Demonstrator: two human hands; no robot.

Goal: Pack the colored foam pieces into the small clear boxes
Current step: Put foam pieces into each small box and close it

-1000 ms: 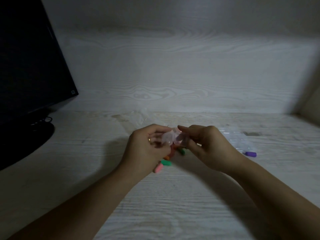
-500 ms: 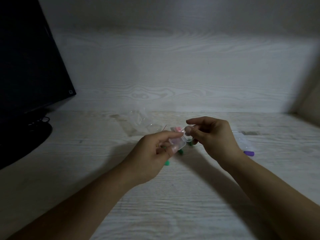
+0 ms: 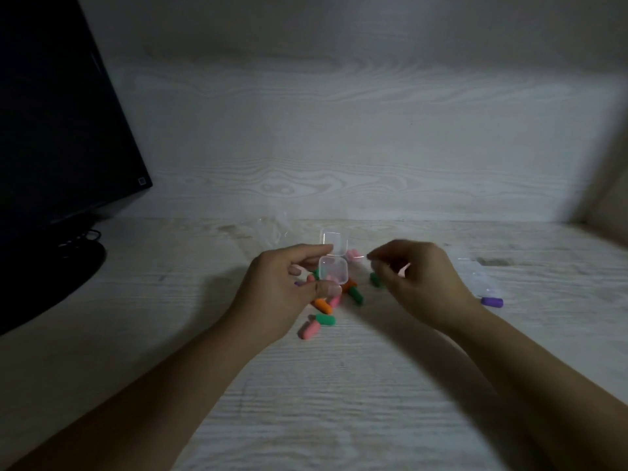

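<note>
One light, slippery clear box (image 3: 333, 270), lid up, pinched by the left hand (image 3: 282, 294); soft foam pieces (image 3: 355, 295) beneath; right hand (image 3: 418, 283) curled, apparently empty

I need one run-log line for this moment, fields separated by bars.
left hand: holds clear box, lid open | right hand: curled, beside box | foam pieces: loose on desk under hands

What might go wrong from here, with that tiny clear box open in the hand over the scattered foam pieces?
1. The left hand pinches the small clear box only by its edges, so it might slip and fall.
2. The open lid stands up and could flip shut while a piece goes in.
3. One purple foam piece lies far off beyond the right hand; it may be forgotten.
</note>
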